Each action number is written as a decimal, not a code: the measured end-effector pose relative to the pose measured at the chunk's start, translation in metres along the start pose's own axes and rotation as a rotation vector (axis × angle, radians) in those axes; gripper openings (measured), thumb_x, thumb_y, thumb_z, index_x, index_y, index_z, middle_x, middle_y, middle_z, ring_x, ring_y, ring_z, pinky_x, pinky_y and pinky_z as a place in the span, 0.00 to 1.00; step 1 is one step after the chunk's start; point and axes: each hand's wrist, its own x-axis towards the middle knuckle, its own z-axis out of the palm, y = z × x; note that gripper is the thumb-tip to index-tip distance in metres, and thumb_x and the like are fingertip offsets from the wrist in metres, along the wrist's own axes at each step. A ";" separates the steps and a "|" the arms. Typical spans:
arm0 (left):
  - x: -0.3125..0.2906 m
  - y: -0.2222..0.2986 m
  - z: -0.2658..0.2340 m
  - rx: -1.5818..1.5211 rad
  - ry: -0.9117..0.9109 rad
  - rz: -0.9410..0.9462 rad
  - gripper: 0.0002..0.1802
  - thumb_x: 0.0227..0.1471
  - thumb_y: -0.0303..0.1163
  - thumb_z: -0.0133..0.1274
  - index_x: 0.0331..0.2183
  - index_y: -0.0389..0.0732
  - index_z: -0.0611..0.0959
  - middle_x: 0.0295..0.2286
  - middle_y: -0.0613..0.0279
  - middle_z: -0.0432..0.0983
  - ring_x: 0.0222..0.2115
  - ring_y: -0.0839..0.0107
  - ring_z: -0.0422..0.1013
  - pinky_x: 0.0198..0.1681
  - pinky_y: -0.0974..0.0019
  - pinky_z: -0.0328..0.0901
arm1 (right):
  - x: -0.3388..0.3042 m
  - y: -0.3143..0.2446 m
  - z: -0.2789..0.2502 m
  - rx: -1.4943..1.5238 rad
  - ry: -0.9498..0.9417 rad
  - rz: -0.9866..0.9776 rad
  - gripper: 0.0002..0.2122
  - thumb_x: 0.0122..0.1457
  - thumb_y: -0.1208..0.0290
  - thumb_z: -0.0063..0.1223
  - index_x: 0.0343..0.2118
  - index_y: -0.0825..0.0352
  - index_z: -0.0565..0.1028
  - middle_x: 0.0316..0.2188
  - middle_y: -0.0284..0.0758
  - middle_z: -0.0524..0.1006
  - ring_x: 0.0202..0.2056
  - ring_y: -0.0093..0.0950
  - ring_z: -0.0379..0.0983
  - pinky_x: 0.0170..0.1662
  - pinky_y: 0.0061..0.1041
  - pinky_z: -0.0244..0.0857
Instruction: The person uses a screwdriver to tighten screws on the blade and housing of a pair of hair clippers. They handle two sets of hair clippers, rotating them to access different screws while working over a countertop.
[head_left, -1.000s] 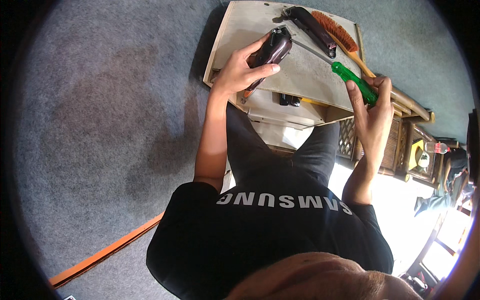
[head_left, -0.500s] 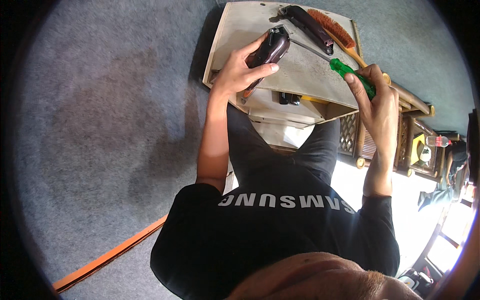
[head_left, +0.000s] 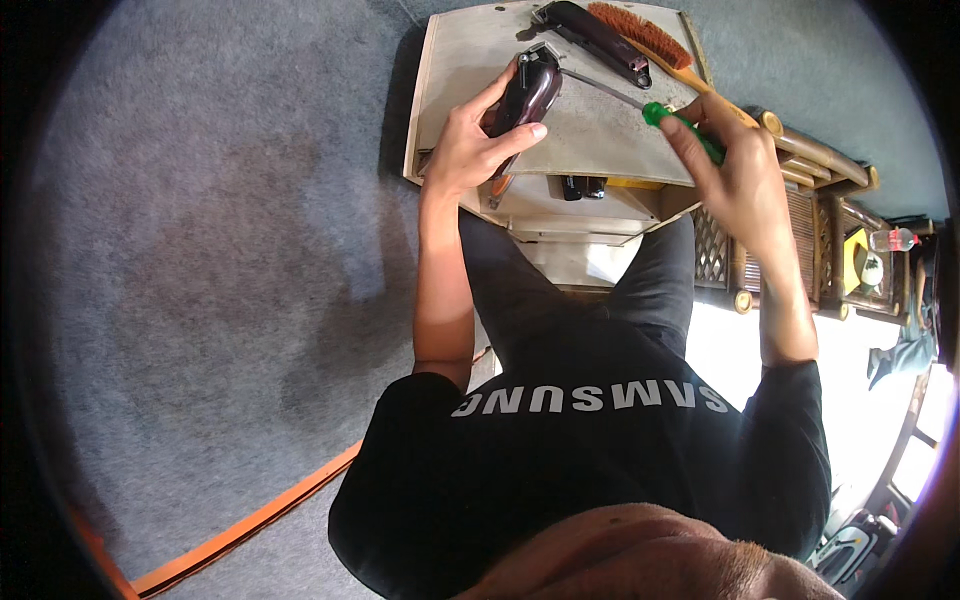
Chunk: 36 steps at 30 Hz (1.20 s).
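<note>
My left hand (head_left: pixel 478 148) is wrapped round a dark maroon hair clipper (head_left: pixel 530 95), its blade end pointing away from me. In my right hand (head_left: pixel 735 165) is a screwdriver (head_left: pixel 655 113) with a clear green handle and a long metal shaft. The shaft reaches leftward to the clipper just below its blade; whether the tip sits in a screw is too small to tell. Beyond them a second dark clipper (head_left: pixel 595 42) lies on the small pale wooden table (head_left: pixel 455 60). Beside it rests an orange-bristled brush (head_left: pixel 640 35) with a wooden handle, partly behind my right hand.
Under the tabletop an open shelf (head_left: pixel 540 225) holds small black items (head_left: pixel 583 188) and something yellow. Bamboo furniture (head_left: pixel 800 235) stands close on the right, with a clear bottle (head_left: pixel 890 240) on it. Grey carpet (head_left: pixel 220 250) spreads to the left, crossed by an orange strip (head_left: pixel 245 520).
The screwdriver's tip stays by the clipper's blade end while my right hand has shifted its grip, covering more of the handle. The whole view has shifted slightly.
</note>
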 end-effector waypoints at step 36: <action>0.002 -0.013 -0.011 -0.403 0.366 -0.128 0.29 0.69 0.54 0.42 0.48 0.34 0.76 0.32 0.52 0.81 0.20 0.73 0.75 0.21 0.70 0.71 | 0.043 0.011 0.144 -0.176 -0.072 0.181 0.14 0.59 0.53 0.61 0.36 0.58 0.84 0.23 0.43 0.82 0.29 0.44 0.82 0.32 0.43 0.75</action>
